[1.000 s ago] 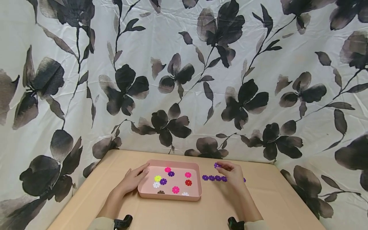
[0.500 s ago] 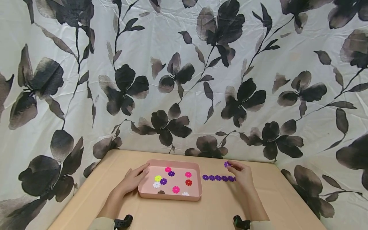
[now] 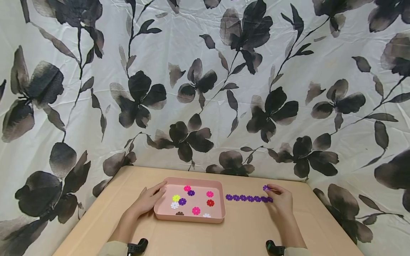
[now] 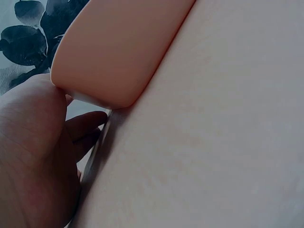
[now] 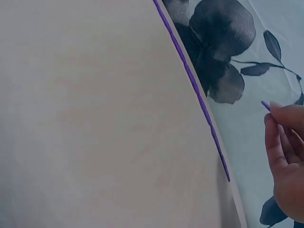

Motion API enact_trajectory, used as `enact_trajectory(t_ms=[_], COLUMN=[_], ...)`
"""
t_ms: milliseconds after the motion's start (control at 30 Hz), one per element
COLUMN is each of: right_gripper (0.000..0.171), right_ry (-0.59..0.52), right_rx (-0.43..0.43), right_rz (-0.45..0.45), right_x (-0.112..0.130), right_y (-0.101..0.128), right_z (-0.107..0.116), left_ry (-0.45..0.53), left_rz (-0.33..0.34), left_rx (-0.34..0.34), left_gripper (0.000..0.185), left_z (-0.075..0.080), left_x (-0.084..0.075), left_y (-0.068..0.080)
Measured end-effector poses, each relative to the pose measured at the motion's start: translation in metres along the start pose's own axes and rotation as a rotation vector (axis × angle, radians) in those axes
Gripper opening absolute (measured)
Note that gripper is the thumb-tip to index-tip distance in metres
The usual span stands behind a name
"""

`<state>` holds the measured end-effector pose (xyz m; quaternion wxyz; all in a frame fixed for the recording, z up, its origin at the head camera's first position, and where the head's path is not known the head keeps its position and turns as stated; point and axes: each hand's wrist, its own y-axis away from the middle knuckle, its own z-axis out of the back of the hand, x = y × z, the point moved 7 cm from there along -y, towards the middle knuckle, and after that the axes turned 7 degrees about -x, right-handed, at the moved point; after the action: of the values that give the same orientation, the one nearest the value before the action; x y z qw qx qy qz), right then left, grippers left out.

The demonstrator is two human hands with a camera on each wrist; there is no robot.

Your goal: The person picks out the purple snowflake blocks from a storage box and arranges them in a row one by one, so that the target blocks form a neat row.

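Observation:
My right hand (image 3: pixel 282 199) pinches a purple flower-shaped piece (image 3: pixel 266 187) between thumb and fingertips, raised above the right end of a row. In the right wrist view the held piece (image 5: pixel 266 105) shows edge-on. The row of several purple flower pieces (image 3: pixel 243 198) lies end to end on the table, right of a pink tray (image 3: pixel 192 220). Against the tray's left side rests my left hand (image 3: pixel 145 201), its fingers extended along the outer edge. In the left wrist view that hand (image 4: pixel 33 142) touches the tray wall (image 4: pixel 118 52), fingertips near its base.
Inside the tray lie loose flower pieces: pink (image 3: pixel 196 211), yellow (image 3: pixel 176 198), red (image 3: pixel 210 203), white (image 3: pixel 174 205), brown (image 3: pixel 179 213) and purple (image 3: pixel 182 202). Behind the tan tabletop (image 3: pixel 205 238) hangs a white cloth (image 3: pixel 205 106) with dark flowers.
My right hand has moved rightward with its purple piece, uncovering the row's right end. The left hand and tray have stayed in place.

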<state>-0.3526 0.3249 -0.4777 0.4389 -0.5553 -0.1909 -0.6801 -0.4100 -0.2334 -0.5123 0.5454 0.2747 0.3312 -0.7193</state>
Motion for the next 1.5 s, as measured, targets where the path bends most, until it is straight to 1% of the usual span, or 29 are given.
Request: enact_trajectory(t_ms=[167,300,367,433,533,600,667,733,867,1000,1233,1500], right_gripper=[0.031,0.03,0.03,0.029,0.027,0.026,0.024,0.024,0.025,0.024,0.022,0.023], right_ry=[0.046,0.047,0.063,0.104,0.182,0.222,0.245,0.254,0.238,0.235,0.253,0.299], right_rx=[-0.035,-0.058,-0.07,-0.084,-0.103,-0.117,-0.121,-0.117,-0.104,-0.12,-0.144,-0.133], right_rz=[0.003,-0.034,-0.068,-0.072,-0.033,0.011,0.035,0.032,0.015,0.026,0.028,0.025], right_x=[-0.006,-0.014,-0.019,-0.022,-0.025,-0.025,-0.026,-0.029,-0.035,-0.04,-0.046,-0.052], right_y=[0.0,0.0,0.0,0.0,-0.001,-0.001,-0.002,-0.002,-0.003,-0.004,-0.005,-0.006], right_z=[0.011,0.019,0.022,0.026,0.031,0.034,0.035,0.036,0.036,0.037,0.038,0.036], left_ry=[0.003,0.001,0.004,0.007,0.007,0.007,0.007,0.009,0.013,0.013,0.011,0.008], left_rz=[0.005,0.003,0.002,-0.003,-0.002,0.0,0.0,0.0,-0.006,-0.009,-0.007,-0.007], left_rx=[-0.001,0.001,0.002,0.0,0.0,0.001,0.0,0.0,-0.003,-0.004,-0.006,-0.009], left_gripper=[0.058,0.057,0.057,0.057,0.057,0.057,0.058,0.058,0.057,0.057,0.058,0.059], left_z=[-0.001,-0.001,-0.001,0.0,0.0,0.0,0.0,0.0,0.001,0.0,0.001,0.0], left_x=[0.001,0.001,0.001,0.0,0.0,0.0,0.0,0.0,-0.001,-0.001,-0.001,-0.001], left_y=[-0.001,-0.001,-0.001,-0.002,-0.001,-0.001,0.0,0.0,0.0,0.0,0.0,0.001])
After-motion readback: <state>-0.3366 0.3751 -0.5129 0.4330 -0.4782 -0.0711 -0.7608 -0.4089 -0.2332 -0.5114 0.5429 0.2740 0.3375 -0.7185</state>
